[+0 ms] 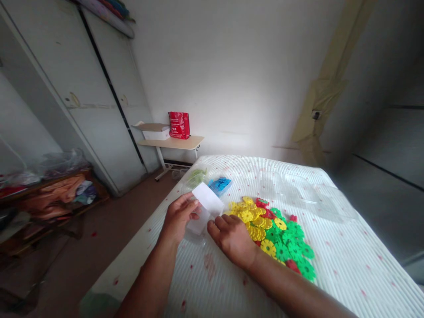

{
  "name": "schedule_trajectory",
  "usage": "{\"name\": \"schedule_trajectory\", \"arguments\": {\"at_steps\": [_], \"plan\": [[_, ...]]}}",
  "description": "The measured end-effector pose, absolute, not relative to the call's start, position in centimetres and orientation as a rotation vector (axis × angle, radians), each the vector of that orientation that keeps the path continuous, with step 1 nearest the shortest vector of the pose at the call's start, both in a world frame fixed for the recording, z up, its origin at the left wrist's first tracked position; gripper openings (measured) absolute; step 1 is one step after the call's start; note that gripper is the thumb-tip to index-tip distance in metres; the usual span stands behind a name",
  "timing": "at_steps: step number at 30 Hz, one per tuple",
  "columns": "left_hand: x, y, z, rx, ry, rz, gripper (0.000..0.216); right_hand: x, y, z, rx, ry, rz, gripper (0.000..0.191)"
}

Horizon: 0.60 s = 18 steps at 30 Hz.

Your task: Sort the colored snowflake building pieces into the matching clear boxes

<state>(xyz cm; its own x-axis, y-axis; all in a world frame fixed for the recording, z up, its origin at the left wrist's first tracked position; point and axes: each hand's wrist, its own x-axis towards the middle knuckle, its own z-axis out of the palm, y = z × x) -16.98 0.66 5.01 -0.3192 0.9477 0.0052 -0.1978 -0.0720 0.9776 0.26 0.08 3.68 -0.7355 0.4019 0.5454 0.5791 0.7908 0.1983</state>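
Observation:
A white slip of paper [208, 197] is pinched between the thumb and fingers of my left hand [179, 217]. My right hand [234, 238] is curled with its knuckles up at the paper's lower right corner; whether its fingertips grip the paper is hidden. Below the slip, a second pale sheet or fold [198, 224] shows, with clear plastic around it. Right beside my right hand lies a loose pile of flower-shaped plastic discs: yellow discs [255, 216], green discs [291, 240] and a few red discs [293, 266]. My right wrist covers part of the pile.
Behind my hands, blue pieces [220, 184] sit in a clear container, near light green pieces [197, 176] in clear plastic. Clear plastic trays [308, 194] lie at the back right of the striped cover [357, 260]. Beyond stands a small table [188, 142] with a red bag [179, 125].

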Motion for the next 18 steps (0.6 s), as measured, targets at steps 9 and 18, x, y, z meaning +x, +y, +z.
{"name": "schedule_trajectory", "arguments": {"at_steps": [9,18], "plan": [[-23.9,2.5,5.1,0.986,1.478,1.619,0.075,3.0,3.8,3.7,-0.724,-2.25,-0.088,0.021],[-24.9,5.7,1.4,1.137,1.553,1.103,0.059,3.6,9.2,3.6,-1.225,-2.333,0.048,0.025]]}}
